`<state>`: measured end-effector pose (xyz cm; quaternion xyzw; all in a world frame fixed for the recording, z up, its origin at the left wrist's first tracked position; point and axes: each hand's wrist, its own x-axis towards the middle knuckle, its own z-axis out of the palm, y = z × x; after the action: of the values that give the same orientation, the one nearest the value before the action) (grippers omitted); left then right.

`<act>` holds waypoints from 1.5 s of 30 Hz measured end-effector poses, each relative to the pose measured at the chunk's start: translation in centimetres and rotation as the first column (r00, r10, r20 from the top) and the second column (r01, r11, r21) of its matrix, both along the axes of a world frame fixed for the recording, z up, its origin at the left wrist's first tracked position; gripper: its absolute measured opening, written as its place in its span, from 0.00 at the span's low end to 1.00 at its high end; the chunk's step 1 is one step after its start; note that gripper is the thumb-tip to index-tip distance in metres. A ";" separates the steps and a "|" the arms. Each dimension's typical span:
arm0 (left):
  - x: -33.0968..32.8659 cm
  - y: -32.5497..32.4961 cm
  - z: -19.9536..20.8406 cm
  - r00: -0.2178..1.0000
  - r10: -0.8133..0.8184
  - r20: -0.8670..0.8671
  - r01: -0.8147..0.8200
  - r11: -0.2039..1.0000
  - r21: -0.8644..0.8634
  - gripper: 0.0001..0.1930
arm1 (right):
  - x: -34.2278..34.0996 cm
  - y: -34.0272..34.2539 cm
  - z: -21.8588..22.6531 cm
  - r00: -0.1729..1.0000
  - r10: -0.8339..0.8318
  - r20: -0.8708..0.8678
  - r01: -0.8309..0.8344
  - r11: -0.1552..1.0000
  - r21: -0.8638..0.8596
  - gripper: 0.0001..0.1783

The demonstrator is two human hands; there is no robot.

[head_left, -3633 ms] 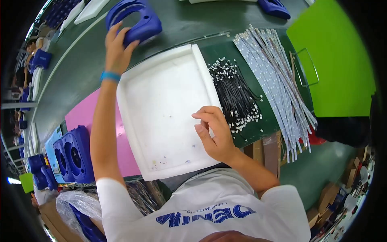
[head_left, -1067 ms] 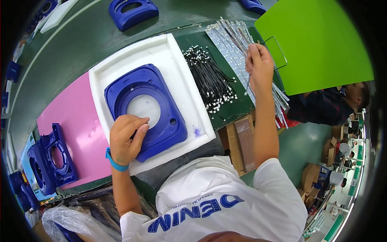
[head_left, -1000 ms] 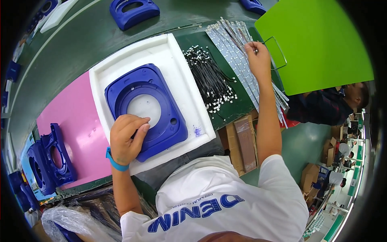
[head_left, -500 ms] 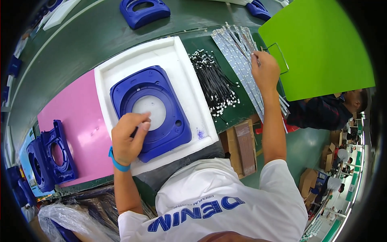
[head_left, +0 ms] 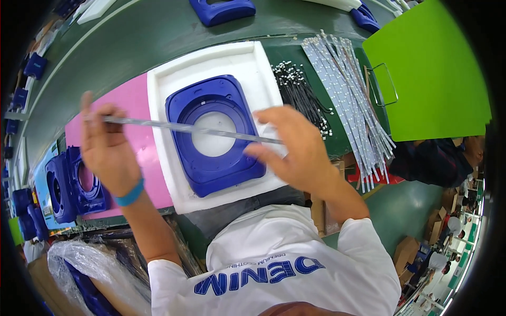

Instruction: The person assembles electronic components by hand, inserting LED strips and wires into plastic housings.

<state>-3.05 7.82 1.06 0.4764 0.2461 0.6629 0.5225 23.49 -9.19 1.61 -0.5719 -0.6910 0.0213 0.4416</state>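
Note:
A thin, pale LED strip [head_left: 182, 127] stretches level across the blue plastic housing [head_left: 216, 171], above its round opening. My left hand [head_left: 108, 150] pinches the strip's left end between thumb and fingers, over the pink sheet; motion blurs it. At the other end my right hand [head_left: 303, 150] has thumb and forefinger apart, with the strip's end between them near the palm. The housing lies in a white foam tray [head_left: 164, 142]. Right of the tray are a bunch of black cables [head_left: 303, 97] with white connectors and a pile of LED strips [head_left: 350, 100].
A pink sheet [head_left: 153, 181] lies left of the tray, with more blue housings [head_left: 74, 184] at its left. A green board [head_left: 427, 79] with a wire handle stands at the right, a person's dark sleeve [head_left: 427, 160] below it. Another blue housing [head_left: 222, 11] sits at the back.
My right hand has come left from the strip pile, bringing an LED strip over the housing. My left hand has moved left off the housing and taken the strip's left end. The view has shifted.

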 end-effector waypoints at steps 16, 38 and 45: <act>2.9 -6.2 -0.6 0.711 -0.624 -0.325 0.480 0.768 -0.425 0.11 | -1.3 0.2 -1.8 0.627 -0.051 -0.777 -0.459 0.782 -0.421 0.09; 3.4 -6.7 -2.0 0.771 -0.526 -0.360 0.422 0.844 -0.331 0.11 | -5.1 2.8 -2.6 0.739 0.002 -0.674 -0.279 0.911 -0.303 0.04; 3.3 -6.4 -2.4 0.771 -0.461 -0.439 0.372 0.886 -0.277 0.11 | -5.5 3.2 -3.4 0.782 0.017 -0.623 -0.210 0.948 -0.238 0.03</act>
<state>0.29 1.37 -1.37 0.6246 0.3159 0.3622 0.6156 17.96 -5.98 -1.77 -0.5498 -0.5325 0.3349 0.5495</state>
